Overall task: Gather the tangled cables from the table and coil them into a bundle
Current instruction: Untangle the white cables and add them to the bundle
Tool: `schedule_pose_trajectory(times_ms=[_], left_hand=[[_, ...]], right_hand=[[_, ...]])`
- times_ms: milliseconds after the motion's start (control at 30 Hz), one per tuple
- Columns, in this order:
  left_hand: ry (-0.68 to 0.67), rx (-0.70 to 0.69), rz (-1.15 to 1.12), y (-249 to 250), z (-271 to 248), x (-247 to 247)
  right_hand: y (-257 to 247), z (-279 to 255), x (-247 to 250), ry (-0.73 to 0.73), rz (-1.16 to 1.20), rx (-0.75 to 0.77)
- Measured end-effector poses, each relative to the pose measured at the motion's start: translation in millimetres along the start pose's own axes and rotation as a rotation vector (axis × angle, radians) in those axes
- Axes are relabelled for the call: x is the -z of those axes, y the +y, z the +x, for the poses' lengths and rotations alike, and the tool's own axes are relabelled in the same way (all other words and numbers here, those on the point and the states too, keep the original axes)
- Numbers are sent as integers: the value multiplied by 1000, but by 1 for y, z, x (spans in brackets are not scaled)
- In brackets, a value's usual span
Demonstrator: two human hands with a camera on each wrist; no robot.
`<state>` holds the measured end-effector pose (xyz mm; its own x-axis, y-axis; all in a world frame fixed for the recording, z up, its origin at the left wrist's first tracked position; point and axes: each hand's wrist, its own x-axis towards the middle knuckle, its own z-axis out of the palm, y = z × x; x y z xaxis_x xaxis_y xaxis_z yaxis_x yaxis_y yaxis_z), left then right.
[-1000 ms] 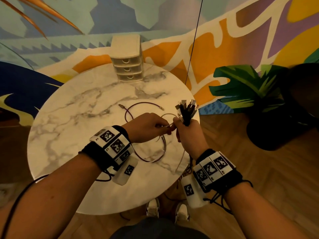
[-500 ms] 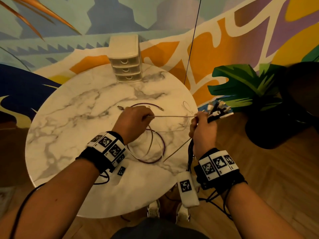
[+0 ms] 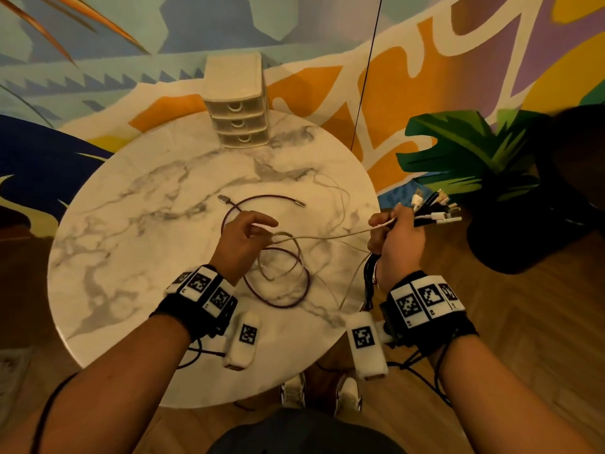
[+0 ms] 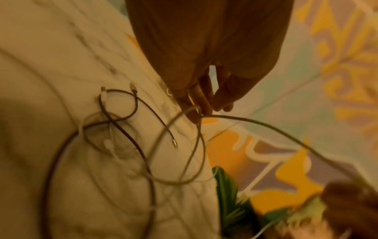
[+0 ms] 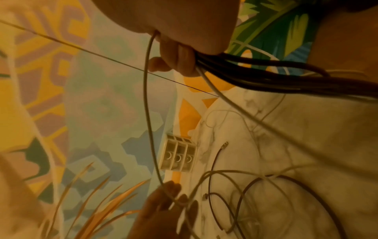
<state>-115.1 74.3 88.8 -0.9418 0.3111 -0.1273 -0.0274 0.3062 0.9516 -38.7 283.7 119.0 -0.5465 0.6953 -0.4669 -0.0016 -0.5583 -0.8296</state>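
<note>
My right hand point(image 3: 388, 224) grips a bundle of cables point(image 3: 435, 209) just past the table's right edge; their black and white plug ends fan out to the right. One thin white cable point(image 3: 327, 236) runs taut from that fist to my left hand point(image 3: 273, 235), which pinches it above the table's middle. The left wrist view shows the fingers point(image 4: 196, 111) closed on this cable point(image 4: 266, 127). A dark maroon cable point(image 3: 278, 290) lies looped on the marble table point(image 3: 131, 257), tangled with loose white loops. In the right wrist view the bundle point(image 5: 266, 77) trails down from my fist.
A small white three-drawer unit point(image 3: 235, 103) stands at the table's far edge. Right of the table a leafy plant point(image 3: 474, 158) sits in a dark pot point(image 3: 523, 244). A thin black cord point(image 3: 366, 77) hangs against the painted wall. The floor is wooden.
My hands have drawn apart. The right hand carried the bundle rightward off the table's edge, and the left slid back along the white cable, so a longer stretch spans between them.
</note>
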Motion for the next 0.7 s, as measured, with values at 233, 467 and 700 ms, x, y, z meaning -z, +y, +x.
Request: schedule_pose_trajectory(times_ms=[233, 467, 700], left_hand=[[-366, -146, 792, -25, 9, -1], [-554, -57, 1150, -23, 30, -19], [70, -4, 4, 32, 63, 30]], right_hand=[[5, 11, 6, -28, -24, -85], [15, 16, 15, -71, -111, -42], [23, 36, 49, 138, -350, -48]])
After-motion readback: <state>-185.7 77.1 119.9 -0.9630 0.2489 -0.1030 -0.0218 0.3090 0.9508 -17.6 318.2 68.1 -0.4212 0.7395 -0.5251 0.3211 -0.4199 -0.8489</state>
